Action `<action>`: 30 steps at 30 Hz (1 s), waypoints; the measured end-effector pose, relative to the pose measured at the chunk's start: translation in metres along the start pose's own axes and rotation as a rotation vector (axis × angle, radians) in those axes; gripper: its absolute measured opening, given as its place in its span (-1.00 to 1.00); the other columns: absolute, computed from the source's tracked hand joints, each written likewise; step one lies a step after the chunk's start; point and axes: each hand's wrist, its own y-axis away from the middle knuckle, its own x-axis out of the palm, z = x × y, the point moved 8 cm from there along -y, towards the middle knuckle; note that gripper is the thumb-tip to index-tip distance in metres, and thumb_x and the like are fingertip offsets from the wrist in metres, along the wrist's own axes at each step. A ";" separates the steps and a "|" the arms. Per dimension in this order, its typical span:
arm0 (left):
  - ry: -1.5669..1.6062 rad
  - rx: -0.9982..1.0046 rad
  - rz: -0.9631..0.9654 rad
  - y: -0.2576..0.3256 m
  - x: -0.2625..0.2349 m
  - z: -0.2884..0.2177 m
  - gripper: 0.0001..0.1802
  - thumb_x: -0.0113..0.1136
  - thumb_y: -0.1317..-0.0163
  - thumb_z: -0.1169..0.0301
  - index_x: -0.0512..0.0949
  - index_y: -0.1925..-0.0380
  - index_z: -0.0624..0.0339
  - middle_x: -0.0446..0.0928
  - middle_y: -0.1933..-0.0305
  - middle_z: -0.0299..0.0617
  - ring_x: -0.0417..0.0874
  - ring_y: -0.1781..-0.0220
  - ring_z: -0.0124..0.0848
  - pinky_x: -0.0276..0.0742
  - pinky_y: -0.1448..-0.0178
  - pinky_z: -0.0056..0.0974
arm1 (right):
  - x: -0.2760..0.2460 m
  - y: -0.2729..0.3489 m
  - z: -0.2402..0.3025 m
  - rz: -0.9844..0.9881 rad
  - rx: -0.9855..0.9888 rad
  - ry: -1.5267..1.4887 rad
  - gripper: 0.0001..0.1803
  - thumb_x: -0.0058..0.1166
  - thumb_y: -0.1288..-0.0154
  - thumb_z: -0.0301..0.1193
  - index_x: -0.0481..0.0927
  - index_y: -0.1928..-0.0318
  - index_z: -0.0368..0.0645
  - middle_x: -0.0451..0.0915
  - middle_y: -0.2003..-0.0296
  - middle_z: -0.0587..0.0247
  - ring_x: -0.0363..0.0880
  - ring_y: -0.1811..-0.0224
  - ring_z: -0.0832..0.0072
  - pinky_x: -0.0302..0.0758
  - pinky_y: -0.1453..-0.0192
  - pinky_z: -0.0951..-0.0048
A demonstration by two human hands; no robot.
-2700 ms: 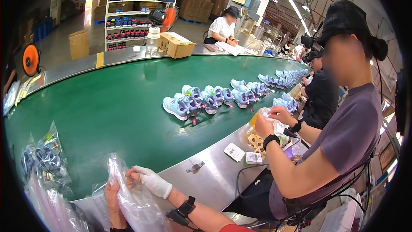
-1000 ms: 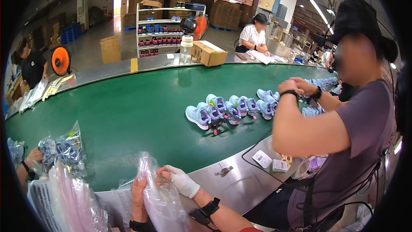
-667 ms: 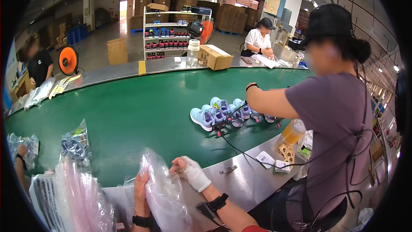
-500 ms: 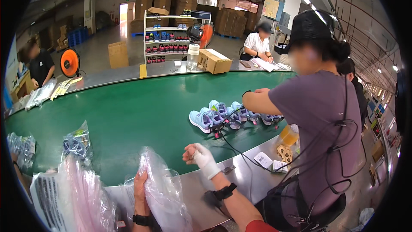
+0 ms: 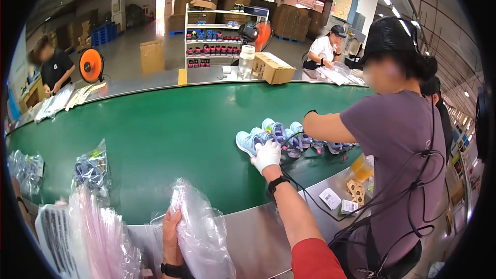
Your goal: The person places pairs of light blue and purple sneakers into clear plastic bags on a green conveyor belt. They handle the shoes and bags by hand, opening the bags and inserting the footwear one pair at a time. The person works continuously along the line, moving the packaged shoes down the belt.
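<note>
Right hand: my right hand (image 5: 267, 155), in a white glove with a black watch strap at the wrist, reaches out over the green conveyor belt (image 5: 170, 134) and rests on the nearest small light-blue sneaker (image 5: 247, 141).
Right fingers: curled down over the heel end of that sneaker; I cannot tell whether they pinch it or only touch it.
Left hand: my bare left hand (image 5: 171, 230) is low at the near edge of the steel tabletop (image 5: 258, 235), wrist also in a black strap.
Left fingers: closed around the edge of a crinkled clear plastic bag (image 5: 199, 232), which stands upright just beside my palm.
Sneakers: a row of small blue and lilac sneakers (image 5: 294, 139) lies on the belt, running from my glove toward the right edge.
Neighbour: a person in a purple shirt (image 5: 400, 144) stands at the right, one forearm stretched over the same row.
Bagged pairs: two filled clear bags (image 5: 89, 168) lie on the belt toward its left edge.
Bag stack: a pile of pinkish clear bags (image 5: 98, 232) sits at the near left corner.
Small items: white paper tags (image 5: 330, 198) lie on the tabletop by the neighbour.
</note>
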 end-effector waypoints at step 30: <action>-0.329 0.366 -0.024 0.043 0.092 -0.112 -0.84 0.08 -0.28 0.49 0.48 0.15 0.26 0.53 0.34 -0.39 0.49 0.39 -0.68 0.40 0.33 -0.55 | -0.172 0.149 0.023 0.453 -0.290 -2.732 -0.40 -0.05 -0.28 -0.03 0.43 -0.12 -0.28 0.56 0.03 0.07 0.58 0.04 0.32 0.56 -0.05 0.26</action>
